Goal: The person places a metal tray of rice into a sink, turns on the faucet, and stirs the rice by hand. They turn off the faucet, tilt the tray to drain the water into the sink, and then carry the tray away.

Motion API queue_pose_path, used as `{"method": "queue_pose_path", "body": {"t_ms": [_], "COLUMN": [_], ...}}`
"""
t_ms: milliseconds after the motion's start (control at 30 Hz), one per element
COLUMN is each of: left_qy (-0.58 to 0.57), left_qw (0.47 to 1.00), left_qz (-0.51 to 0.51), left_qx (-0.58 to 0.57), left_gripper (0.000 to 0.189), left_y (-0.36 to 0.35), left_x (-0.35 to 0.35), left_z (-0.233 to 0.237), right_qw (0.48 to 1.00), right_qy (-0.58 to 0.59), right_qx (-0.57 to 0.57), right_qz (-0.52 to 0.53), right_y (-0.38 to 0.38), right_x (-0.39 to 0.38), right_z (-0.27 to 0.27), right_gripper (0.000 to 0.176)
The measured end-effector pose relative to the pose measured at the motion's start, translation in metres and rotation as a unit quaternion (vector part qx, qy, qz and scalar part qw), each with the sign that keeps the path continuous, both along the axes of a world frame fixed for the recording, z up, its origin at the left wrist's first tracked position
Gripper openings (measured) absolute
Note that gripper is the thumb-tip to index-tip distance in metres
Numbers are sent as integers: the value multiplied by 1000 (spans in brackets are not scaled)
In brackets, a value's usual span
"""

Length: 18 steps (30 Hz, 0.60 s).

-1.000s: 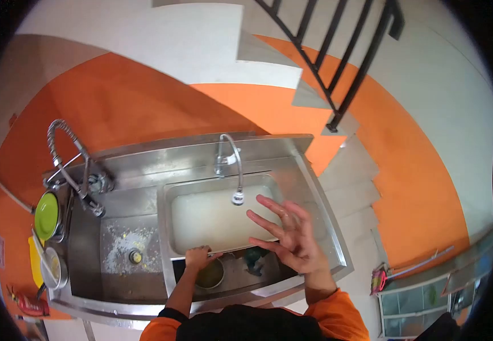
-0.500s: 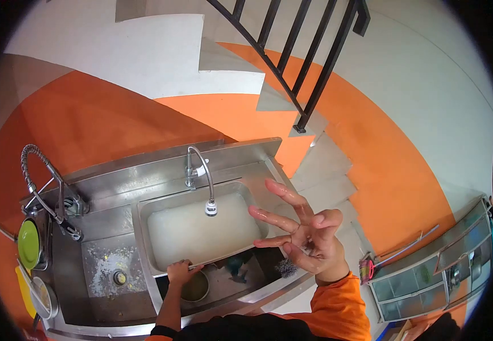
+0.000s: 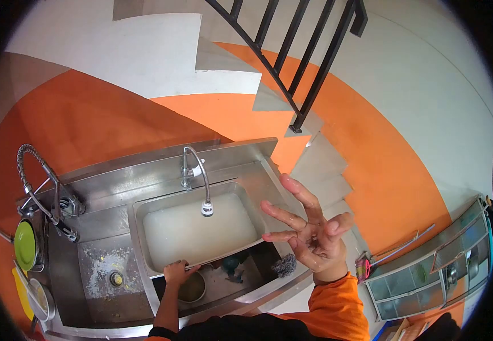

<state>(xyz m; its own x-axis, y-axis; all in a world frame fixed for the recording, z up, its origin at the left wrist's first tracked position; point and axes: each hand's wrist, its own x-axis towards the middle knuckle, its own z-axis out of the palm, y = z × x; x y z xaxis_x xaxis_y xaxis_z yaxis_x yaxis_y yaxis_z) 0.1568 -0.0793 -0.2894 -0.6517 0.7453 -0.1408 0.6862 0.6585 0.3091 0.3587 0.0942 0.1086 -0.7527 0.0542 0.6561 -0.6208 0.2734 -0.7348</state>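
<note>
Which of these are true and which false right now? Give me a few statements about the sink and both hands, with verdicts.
1. The left hand holds the near rim of the basin of cloudy water. True.
2. The right hand holds the steel scrubber. False: it is raised and empty, fingers spread; the scrubber lies down in the sink.
3. The tap hangs over the basin. True.
4. The green plate lies in the basin. False: it stands at the sink's left end.

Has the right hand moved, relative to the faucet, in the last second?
Yes: the right hand moved rightward, away from the faucet.
</note>
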Motion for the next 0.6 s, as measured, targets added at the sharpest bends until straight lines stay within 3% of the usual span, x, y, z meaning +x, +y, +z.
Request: {"method": "queue_pose_path", "body": {"t_ms": [333,500,567,600], "left_qy": [8,-40,-42,-43], "left_qw": [1000,999,999,999], "left_qz": [-10,-1,-1,-5], "left_qx": [-15,-20,-26,-26], "left_gripper": [72,71,69,67], "left_y": [0,1,2,0], "left_x": [0,1,2,2], "left_z": [4,11,18,20], "right_qw": [997,995,984,983], "right_qy": [41,35,-68,-131], "right_qx": [11,-16,-72,-11], "right_qz": [57,88,149,129], "right_y": [9,14,23,29], "right_x": [-5,-4,-7,-19], "right_z": [-7,-17,-41,-62], "right_gripper": [69,68,66,61]}}
